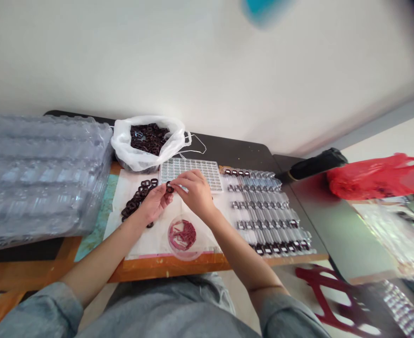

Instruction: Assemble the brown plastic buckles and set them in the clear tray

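My left hand (pixel 155 203) is closed in a pinch on a small dark brown ring-shaped piece (pixel 169 188), holding it above the paper. The fingers of my right hand (pixel 195 191) are pressed together against the right side of this piece; anything small between them is hidden. Left of my left hand lies a loose pile of similar dark pieces (pixel 133 203). A round clear tub (pixel 182 256) with thin dark red strips (pixel 183 234) stands below my hands. Just behind them is a white tray (pixel 207 170) with rows of small cells.
A white plastic bag (pixel 129 157) full of dark pieces stands at the back. Stacked clear plastic trays (pixel 44 178) fill the left. On the right sits a clear ridged tray (pixel 263 206) holding some dark pieces. Beyond are a red bag (pixel 376 176) and a red stool (pixel 333 295).
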The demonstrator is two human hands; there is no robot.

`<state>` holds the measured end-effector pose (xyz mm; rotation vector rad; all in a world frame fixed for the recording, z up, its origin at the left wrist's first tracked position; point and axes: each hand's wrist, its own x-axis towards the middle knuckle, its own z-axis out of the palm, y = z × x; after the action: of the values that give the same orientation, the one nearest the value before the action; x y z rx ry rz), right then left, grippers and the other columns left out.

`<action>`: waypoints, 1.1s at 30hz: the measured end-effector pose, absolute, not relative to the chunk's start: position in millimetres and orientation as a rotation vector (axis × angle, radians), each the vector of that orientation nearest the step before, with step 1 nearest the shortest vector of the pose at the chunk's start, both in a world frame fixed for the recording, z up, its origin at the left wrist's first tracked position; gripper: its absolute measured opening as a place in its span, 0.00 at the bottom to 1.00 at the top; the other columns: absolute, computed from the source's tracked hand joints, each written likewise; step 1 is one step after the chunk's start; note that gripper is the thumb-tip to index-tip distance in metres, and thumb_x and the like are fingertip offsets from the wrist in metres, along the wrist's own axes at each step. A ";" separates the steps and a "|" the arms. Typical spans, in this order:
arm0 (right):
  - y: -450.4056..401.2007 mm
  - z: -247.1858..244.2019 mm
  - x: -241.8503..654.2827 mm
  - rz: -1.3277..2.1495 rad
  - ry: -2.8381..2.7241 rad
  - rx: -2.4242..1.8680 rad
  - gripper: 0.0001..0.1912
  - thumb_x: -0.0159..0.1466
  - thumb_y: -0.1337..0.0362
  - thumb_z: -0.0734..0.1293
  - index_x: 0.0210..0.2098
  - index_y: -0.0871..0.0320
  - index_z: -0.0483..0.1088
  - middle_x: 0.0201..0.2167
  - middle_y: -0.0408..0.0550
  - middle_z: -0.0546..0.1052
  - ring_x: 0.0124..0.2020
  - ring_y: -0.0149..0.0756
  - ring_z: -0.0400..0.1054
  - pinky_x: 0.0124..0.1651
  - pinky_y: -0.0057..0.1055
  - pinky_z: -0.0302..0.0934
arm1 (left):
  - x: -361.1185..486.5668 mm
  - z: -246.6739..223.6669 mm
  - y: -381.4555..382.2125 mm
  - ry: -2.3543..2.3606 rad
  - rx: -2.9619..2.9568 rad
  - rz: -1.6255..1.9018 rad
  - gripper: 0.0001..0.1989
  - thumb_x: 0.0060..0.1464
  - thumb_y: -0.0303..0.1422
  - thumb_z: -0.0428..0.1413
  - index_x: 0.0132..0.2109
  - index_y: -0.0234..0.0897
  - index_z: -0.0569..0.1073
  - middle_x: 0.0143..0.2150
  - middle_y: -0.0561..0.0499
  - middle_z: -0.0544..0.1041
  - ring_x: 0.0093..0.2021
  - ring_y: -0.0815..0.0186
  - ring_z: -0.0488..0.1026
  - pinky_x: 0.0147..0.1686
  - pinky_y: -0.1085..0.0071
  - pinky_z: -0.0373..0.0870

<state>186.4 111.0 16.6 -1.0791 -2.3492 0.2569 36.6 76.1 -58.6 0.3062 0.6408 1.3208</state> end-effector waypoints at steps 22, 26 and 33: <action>19.5 0.8 214.9 0.599 -3.071 -1.313 0.10 0.67 0.72 0.62 0.46 0.59 0.72 0.41 0.52 0.78 0.42 0.40 0.73 0.40 0.31 0.62 | 39.3 -45.1 77.3 0.724 0.256 1.344 0.15 0.49 0.38 0.69 0.39 0.34 0.77 0.30 0.52 0.77 0.22 0.76 0.67 0.23 0.80 0.67; 23.7 -4.6 213.0 0.631 -3.027 -1.364 0.10 0.68 0.70 0.63 0.44 0.57 0.75 0.39 0.51 0.80 0.42 0.40 0.74 0.39 0.30 0.61 | 40.7 -47.0 76.9 0.738 0.267 1.346 0.15 0.48 0.38 0.70 0.39 0.35 0.77 0.30 0.52 0.77 0.22 0.75 0.66 0.23 0.80 0.66; 29.1 6.6 223.5 0.694 -2.914 -1.501 0.13 0.68 0.68 0.63 0.38 0.53 0.80 0.36 0.49 0.82 0.38 0.39 0.76 0.38 0.28 0.60 | 41.8 -47.6 74.1 0.706 0.308 1.332 0.20 0.42 0.40 0.73 0.37 0.33 0.76 0.29 0.53 0.78 0.22 0.75 0.68 0.22 0.80 0.67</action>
<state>223.5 29.1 6.6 -1.5013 -2.9144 0.6941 41.8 74.1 -47.6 0.3081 0.7058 1.3315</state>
